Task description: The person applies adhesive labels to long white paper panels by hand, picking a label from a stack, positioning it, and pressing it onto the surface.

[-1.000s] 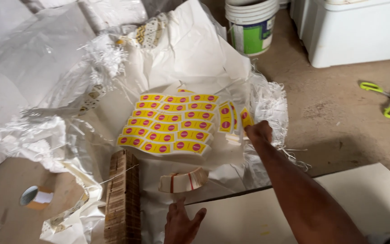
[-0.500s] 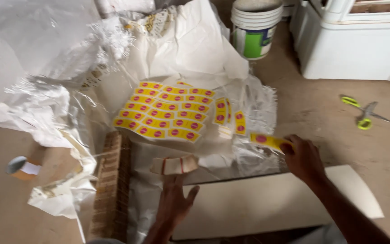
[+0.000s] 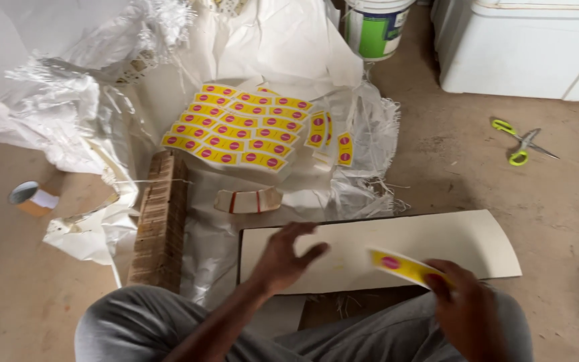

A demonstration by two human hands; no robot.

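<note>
- One yellow label (image 3: 402,266) with a red oval sits pinched in the right hand (image 3: 467,312), at about 4 o'clock in the view; it sticks out toward 10 o'clock from the fingers.
- The left hand (image 3: 284,256) is spread wide, fingers apart, holding nothing, resting on or just over the pale board (image 3: 477,241) at about 6 o'clock; whether it touches is unclear.
- The label lies just beside the left hand, at its 3 o'clock, apart from it, above the same board.
- Many more yellow labels (image 3: 236,131) lie in overlapping rows at 12 o'clock on the white woven sacking (image 3: 283,40); too many to count surely. Three or so loose ones (image 3: 344,149) stand at their right edge.
- One small curved strip (image 3: 248,200) lies between the rows and the board.
- One wooden slatted block (image 3: 161,218) at 9 o'clock, one tape roll (image 3: 29,196) farther left.
- One pair of green-handled scissors (image 3: 521,142) at 2 o'clock, one bucket (image 3: 375,27) and one white cooler box (image 3: 524,47) along the top.
- The surface is a bare dusty concrete floor (image 3: 557,201); the person sits on it, grey trousers (image 3: 142,328) at the bottom.
</note>
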